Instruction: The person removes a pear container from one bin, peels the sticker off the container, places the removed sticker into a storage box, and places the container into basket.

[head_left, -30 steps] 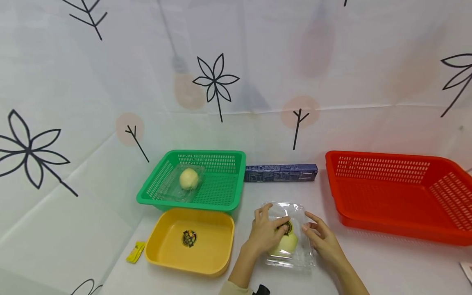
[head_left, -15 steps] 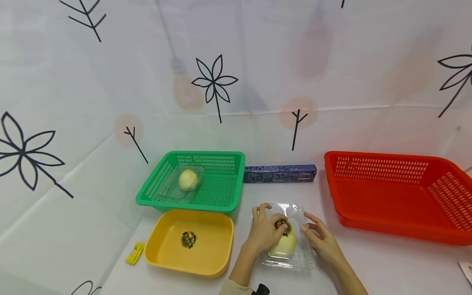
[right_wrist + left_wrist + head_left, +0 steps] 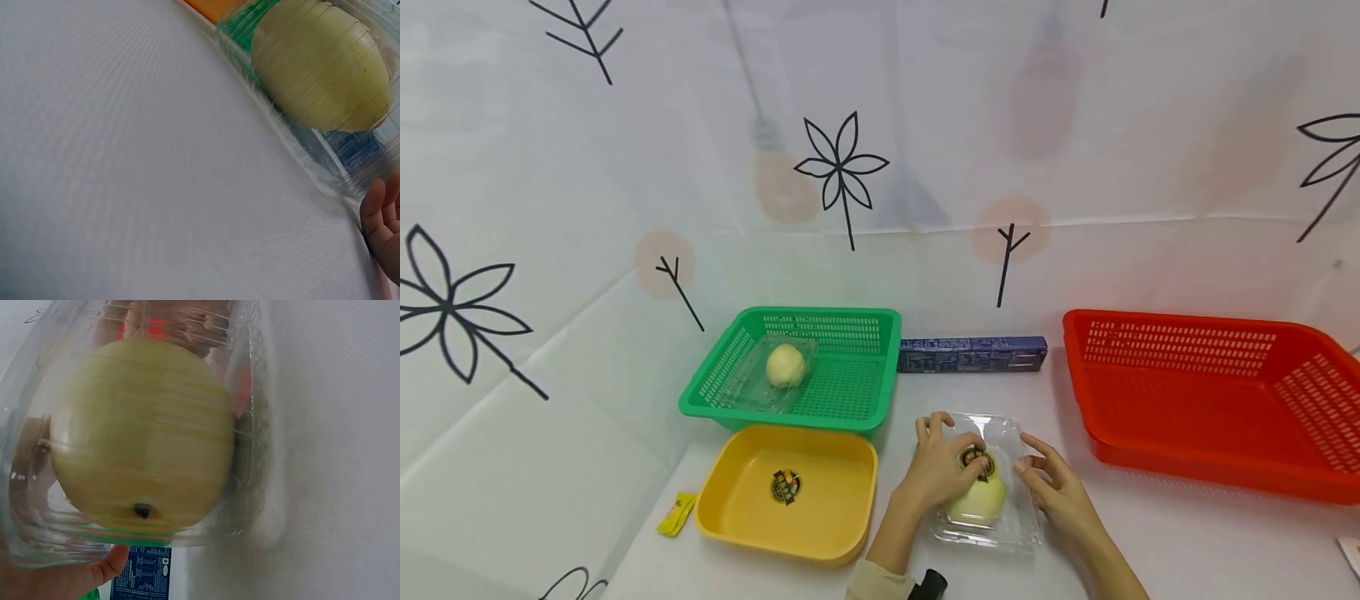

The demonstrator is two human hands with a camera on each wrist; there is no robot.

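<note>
A clear plastic fruit box [image 3: 1011, 508] with a pale yellow-green round fruit [image 3: 987, 502] inside lies on the white table in the head view. A round dark sticker [image 3: 991, 463] is on its lid. My left hand [image 3: 934, 477] lies over the box's left side, its thumb and index fingertip at the sticker and other fingers bent at the far left edge. My right hand [image 3: 1063, 492] grips the right edge with thumb and fingers. In the left wrist view the fruit [image 3: 147, 431] shows a dark spot; in the right wrist view fingertips [image 3: 374, 199] meet the box's corner.
A green basket [image 3: 891, 350] at the back left holds another boxed fruit [image 3: 786, 365]. The yellow tub [image 3: 718, 475] before it has a similar sticker inside. A yellow packet [image 3: 677, 514], a long blue box [image 3: 972, 354] and a red basket [image 3: 1078, 375] stand around.
The left index finger has drawn back slightly over the sticker, toward the thumb. The box and the right hand have stayed nearly in place.
</note>
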